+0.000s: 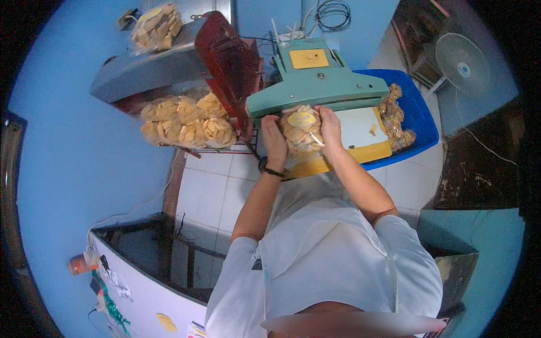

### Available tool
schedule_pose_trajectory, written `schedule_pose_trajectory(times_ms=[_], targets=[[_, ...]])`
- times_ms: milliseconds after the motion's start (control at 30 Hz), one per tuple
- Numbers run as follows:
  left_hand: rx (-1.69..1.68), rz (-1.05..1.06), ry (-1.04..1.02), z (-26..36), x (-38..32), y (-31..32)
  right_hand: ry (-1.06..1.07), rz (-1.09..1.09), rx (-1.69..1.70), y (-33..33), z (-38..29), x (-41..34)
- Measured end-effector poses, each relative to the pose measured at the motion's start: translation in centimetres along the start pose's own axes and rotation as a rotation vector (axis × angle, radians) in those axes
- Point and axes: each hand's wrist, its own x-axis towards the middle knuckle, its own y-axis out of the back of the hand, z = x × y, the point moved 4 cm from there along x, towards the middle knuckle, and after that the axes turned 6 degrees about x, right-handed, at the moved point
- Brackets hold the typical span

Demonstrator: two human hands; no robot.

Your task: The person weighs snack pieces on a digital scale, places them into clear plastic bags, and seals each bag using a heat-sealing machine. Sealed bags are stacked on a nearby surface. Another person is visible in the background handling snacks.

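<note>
Between my two hands is a clear plastic bag of pale chips [303, 135] with a yellow oval label. My left hand [274, 137] grips its left side, and a dark band circles that wrist. On the bag's right side, my right hand [330, 126] has its fingers near the top edge. The bag rests over the white and yellow work plate [363, 131] of a green bag sealing machine [317, 86]. Its top end lies close to the machine's front jaw; whether it is inside the jaw I cannot tell.
Several filled bags [186, 122] lie on a rack at the left. Another bag [156, 27] sits on a metal surface behind a dark red panel [224, 55]. Right of the machine, a blue plastic tub [422, 122] holds bagged snacks [395, 120]. A fan [463, 63] stands beyond.
</note>
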Motion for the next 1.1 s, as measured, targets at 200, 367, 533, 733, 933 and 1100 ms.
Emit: schedule_pose_trajectory(times_ms=[200, 367, 533, 733, 933, 1100], targets=[[-0.051, -0.073, 0.097, 0.3, -1.2, -5.9, 0.007, 0.052, 0.024, 3.6, -3.4, 2.5], [-0.075, -0.022, 0.089, 0.1, -1.9, -6.0, -0.011, 0.034, -0.013, 4.7, -3.5, 2.7], [0.021, -0.205, 0.100, 0.6, -3.8, -3.6, 0.131, -0.039, -0.087, 6.2, -4.0, 2.5], [0.186, -0.295, -0.125, 1.8, -6.4, -1.0, 0.349, -0.097, -0.433, 7.6, -7.6, -1.3], [0.179, -0.297, -0.148, 1.0, -6.1, -1.2, 0.744, -0.292, -0.842, 2.5, -11.4, -5.8], [0.023, -0.300, -0.042, 0.7, -6.4, -0.9, 0.868, -0.389, -1.309, -0.9, -10.9, -10.3]])
